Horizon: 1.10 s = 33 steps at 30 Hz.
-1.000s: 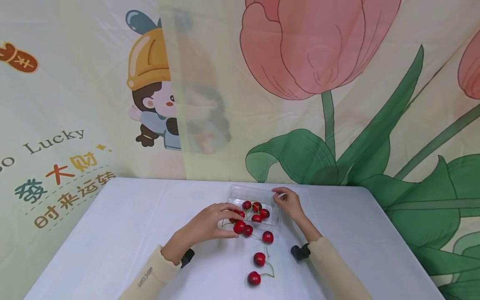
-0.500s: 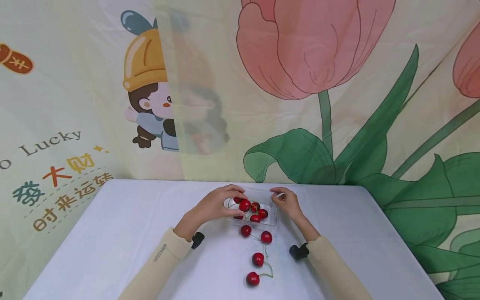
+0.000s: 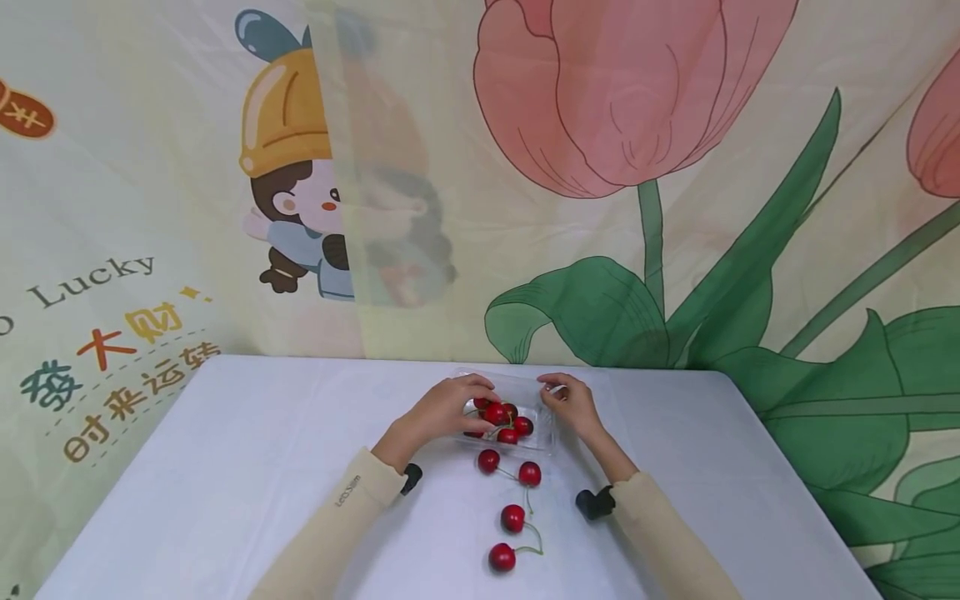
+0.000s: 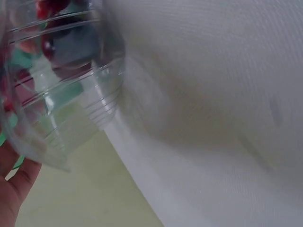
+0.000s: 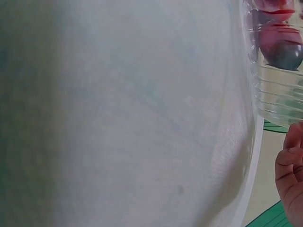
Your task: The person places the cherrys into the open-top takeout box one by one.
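A clear plastic box (image 3: 546,442) with several red cherries (image 3: 522,427) in it stands toward the back of the table. My left hand (image 3: 442,410) is over the box's left side, fingers and thumb curved around a pair of cherries (image 3: 495,413). Part of that pair is hidden by the fingers. At the box's back right corner, my right hand (image 3: 576,406) pinches the rim between thumb and fingers. The right wrist view has the curled right fingers (image 5: 293,142) at the box's edge. Through the box wall (image 4: 61,127), the left wrist view shows blurred dark red cherries.
In front of the box, two cherries (image 3: 488,461) joined by stems lie on the white tablecloth (image 3: 300,467). Another joined pair (image 3: 513,518) lies nearer the front edge. A printed curtain (image 3: 420,333) hangs right behind the table.
My left hand has carried the cherries from in front of the box's left edge up and right, over its inside. My right hand has stayed at the rim.
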Tool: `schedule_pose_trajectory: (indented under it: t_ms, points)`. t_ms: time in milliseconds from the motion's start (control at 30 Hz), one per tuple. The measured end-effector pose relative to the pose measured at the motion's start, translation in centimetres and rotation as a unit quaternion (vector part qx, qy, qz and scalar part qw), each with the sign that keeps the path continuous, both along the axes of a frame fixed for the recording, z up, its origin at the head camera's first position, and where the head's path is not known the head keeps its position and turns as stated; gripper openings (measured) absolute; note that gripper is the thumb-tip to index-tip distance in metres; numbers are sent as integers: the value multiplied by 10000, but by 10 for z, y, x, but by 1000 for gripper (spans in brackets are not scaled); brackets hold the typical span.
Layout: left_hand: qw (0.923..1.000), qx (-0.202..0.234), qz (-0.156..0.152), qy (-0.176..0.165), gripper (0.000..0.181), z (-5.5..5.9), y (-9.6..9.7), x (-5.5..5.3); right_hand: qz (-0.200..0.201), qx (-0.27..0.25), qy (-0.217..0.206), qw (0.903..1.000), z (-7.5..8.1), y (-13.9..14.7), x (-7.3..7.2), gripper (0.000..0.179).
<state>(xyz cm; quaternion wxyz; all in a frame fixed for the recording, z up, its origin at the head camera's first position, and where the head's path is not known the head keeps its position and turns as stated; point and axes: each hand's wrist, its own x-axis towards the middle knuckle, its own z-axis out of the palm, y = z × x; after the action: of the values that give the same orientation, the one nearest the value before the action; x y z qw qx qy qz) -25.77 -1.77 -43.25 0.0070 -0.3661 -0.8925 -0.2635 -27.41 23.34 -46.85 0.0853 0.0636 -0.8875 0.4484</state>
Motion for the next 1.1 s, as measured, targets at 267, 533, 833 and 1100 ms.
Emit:
schedule_pose_trajectory:
  t_ms: [267,533,833,1100]
  points:
    - [9992,-332,-39,208,37,-8,4,-1,23,-16,47,10000,2,-1,0,22]
    - [9989,-468,-28,63,38,-14,6,-2,-33,2,-19,10000,2,-2,0,22]
    - [9979,-641,43,12,39,-18,8,-3,-29,-3,-10,10000,0,-2,1,22]
    - [9995,-295,-57,-67,39,-8,4,4,21,-96,16,10000,1,-2,2,22]
